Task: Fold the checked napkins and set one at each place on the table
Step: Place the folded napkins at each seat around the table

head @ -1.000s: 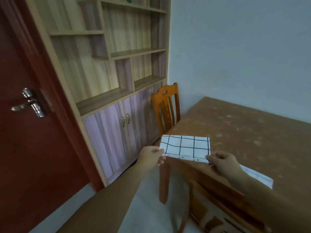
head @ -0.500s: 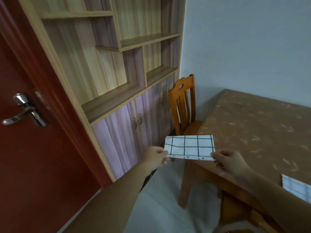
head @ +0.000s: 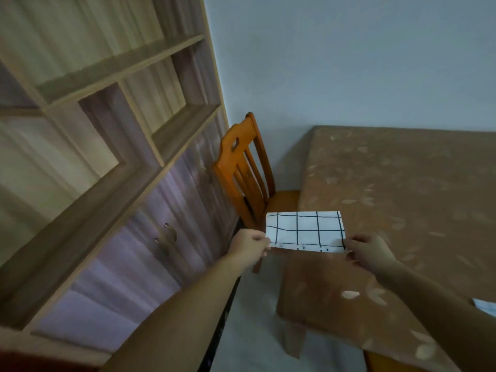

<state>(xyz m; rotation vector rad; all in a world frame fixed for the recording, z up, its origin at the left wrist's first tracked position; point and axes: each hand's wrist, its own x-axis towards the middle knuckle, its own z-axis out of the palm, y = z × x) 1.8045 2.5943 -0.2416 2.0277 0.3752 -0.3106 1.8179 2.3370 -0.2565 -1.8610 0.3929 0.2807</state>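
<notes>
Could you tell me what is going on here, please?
A person holds a folded checked napkin by its near edge, the left hand pinching one corner and the right hand the other. It is at the edge of the brown-clothed table, by the wooden chair; whether it rests on the cloth yet is unclear. A second napkin, barely in view, lies on the table at the right.

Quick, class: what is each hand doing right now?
Left hand: pinches the left end of the folded checked napkin.
Right hand: pinches the napkin's right end, holding it at the table edge.
</notes>
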